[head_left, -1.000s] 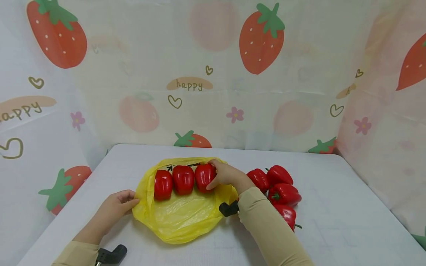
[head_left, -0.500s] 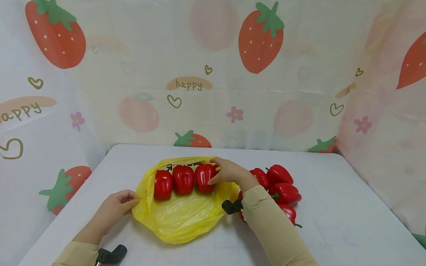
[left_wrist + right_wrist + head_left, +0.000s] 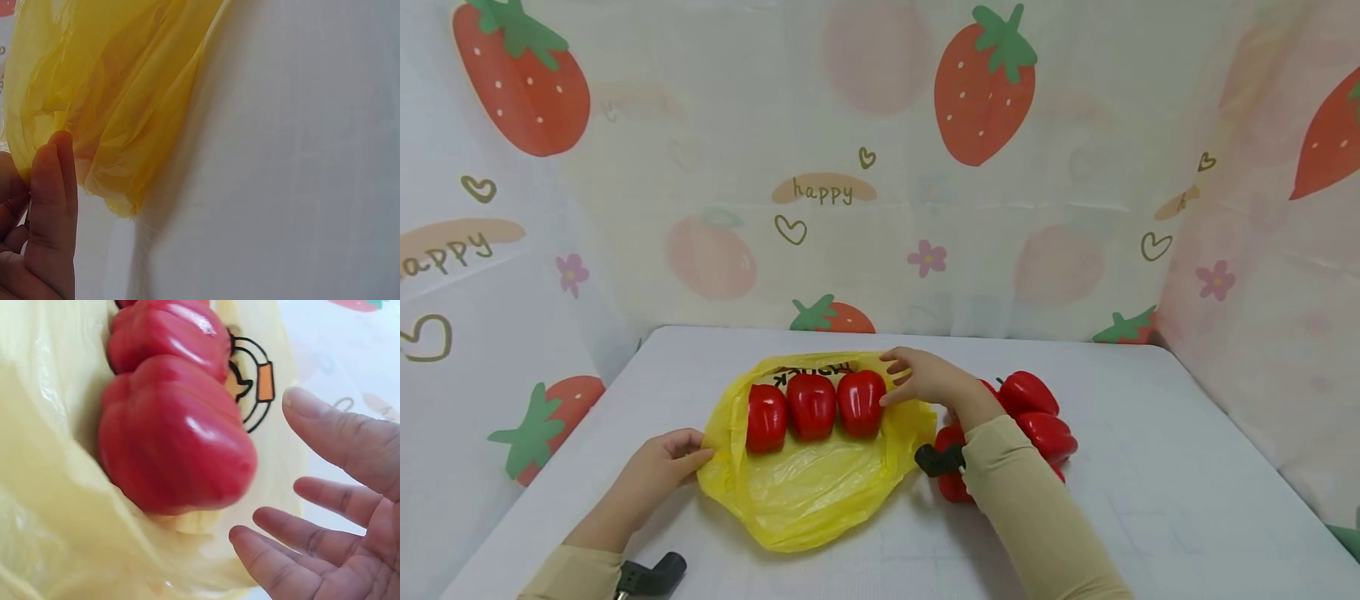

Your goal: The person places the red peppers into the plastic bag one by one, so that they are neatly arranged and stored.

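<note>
A yellow plastic bag [image 3: 812, 512] lies with its mouth spread on the table. Three red bell peppers sit in a row inside it: a left one [image 3: 767, 419], a middle one [image 3: 812, 407] and a right one [image 3: 861, 403]. My left hand [image 3: 662, 467] pinches the bag's left edge between thumb and fingers, as the left wrist view also shows. My right hand [image 3: 928, 379] is at the bag's right rim, just beside the right pepper. In the right wrist view its fingers [image 3: 300, 534] are spread, holding nothing, with a gap to the nearest pepper [image 3: 178, 440].
Several more red bell peppers [image 3: 1028, 393] lie in a cluster on the white table [image 3: 1165, 467], right of the bag, partly hidden behind my right forearm. A strawberry-printed curtain [image 3: 970, 217] closes off the back and sides.
My right hand has let go of the right pepper and moved a little to the right, its fingers opening. That pepper stays in the row. The left hand keeps its place on the bag.
</note>
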Tool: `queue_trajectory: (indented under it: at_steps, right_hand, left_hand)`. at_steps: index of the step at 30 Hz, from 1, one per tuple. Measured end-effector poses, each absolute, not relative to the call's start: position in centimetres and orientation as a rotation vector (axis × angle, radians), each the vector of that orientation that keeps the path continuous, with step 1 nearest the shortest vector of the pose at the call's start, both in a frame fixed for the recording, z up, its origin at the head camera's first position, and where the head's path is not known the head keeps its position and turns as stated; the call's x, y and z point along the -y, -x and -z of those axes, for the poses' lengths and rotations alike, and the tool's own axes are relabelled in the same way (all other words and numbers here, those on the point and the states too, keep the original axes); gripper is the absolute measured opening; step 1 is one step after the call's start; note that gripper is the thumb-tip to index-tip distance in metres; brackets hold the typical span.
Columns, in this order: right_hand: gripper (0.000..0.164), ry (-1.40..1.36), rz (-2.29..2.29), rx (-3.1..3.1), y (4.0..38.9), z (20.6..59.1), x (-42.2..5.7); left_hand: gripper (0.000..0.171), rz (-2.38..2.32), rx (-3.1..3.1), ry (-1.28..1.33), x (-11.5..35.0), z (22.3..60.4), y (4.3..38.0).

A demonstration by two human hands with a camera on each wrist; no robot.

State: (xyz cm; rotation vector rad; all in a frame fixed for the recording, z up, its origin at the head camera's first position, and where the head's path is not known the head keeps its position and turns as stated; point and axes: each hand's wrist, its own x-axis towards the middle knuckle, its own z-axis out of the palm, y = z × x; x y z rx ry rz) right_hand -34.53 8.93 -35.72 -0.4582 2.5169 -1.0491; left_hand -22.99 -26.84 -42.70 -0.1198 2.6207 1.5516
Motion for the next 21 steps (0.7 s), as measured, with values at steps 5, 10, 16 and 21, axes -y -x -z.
queue_trajectory:
  at_steps: [5,10,16,21]
  right_hand:
    - [0.067,0.515,1.057,-2.512,34.3,34.9,-10.1]
    - [0.065,0.516,1.101,-2.491,34.2,34.3,-11.2]
    - [0.063,0.555,1.143,-2.502,33.9,33.7,-12.6]
    - [0.059,0.603,1.177,-2.511,33.8,33.3,-14.5]
  left_hand:
    - [0.03,-1.544,-2.628,0.13,26.8,42.7,23.0]
    - [0.031,-1.544,-2.63,0.127,26.9,42.8,23.0]
    - [0.032,-1.538,-2.632,0.127,26.8,42.8,23.0]
    - [0.03,-1.544,-2.629,0.127,26.8,42.8,23.0]
